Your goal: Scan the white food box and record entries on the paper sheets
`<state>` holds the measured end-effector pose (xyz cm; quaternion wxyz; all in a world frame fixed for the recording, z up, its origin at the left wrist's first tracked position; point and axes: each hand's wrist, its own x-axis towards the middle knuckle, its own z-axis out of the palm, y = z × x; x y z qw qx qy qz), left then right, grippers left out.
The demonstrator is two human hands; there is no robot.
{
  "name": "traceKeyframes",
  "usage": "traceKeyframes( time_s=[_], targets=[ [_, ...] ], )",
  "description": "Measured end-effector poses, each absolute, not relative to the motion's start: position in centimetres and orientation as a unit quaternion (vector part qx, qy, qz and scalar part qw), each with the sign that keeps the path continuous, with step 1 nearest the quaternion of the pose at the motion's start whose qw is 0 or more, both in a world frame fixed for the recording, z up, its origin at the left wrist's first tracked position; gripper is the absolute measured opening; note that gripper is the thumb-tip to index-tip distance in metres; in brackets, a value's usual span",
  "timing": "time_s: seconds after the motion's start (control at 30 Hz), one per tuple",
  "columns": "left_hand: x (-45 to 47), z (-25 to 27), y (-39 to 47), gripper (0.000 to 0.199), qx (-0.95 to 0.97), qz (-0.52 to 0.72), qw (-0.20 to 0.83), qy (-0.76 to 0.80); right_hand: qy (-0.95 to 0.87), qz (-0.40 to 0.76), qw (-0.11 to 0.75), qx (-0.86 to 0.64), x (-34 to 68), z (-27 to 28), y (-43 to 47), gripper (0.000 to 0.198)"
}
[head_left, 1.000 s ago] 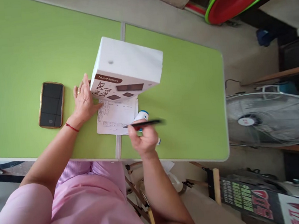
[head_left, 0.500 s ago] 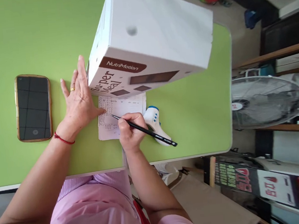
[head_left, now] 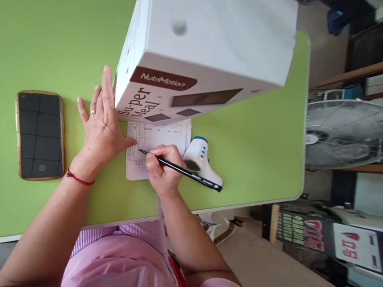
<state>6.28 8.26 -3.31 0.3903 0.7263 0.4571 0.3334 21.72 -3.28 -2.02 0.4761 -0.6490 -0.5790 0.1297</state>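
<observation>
With its fingers spread, my left hand [head_left: 101, 125] rests beside a tall white box [head_left: 221, 32] printed "NutriMotion", the index finger close along its edge. The left thumb presses on a sheet of paper [head_left: 164, 137] covered in part by rows of small handwriting. My right hand [head_left: 165, 171] grips a black pen [head_left: 189, 174], its tip at the written lines. Part of the paper lies hidden behind the box and under the right hand. A white and blue handheld infrared thermometer [head_left: 202, 158] lies just right of the right hand.
A phone [head_left: 41, 135] in a brown-edged case lies on the green table [head_left: 253, 155] at the left. Beyond the table's right edge stand a fan [head_left: 353, 132] and a printed board or carton [head_left: 326, 239]. Brown cloth-like material [head_left: 257, 263] is below the table's edge.
The pen tip and my right hand have shifted slightly left and down over the paper. The box and the table's right side appear farther right as the view moves; my left hand stays put.
</observation>
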Motion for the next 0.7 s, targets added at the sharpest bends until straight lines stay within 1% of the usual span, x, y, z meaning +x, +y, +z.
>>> traceKeyframes(
  time_s=[0.27, 0.6, 0.7],
  targets=[
    [6.35, -3.72, 8.26, 0.128, 0.731, 0.336, 0.369, 0.465, -0.593, 0.113, 0.444, -0.662, 21.67, -2.1, -3.08, 0.01],
    [6.35, -3.79, 8.17, 0.134, 0.737, 0.334, 0.349, 0.473, -0.586, 0.123, 0.45, -0.663, 21.66, -1.95, -3.29, 0.01],
    [6.38, -3.71, 8.22, 0.134, 0.737, 0.33, 0.352, 0.474, -0.572, 0.115, 0.464, -0.666, 21.61, -1.87, -3.34, 0.01]
  ],
)
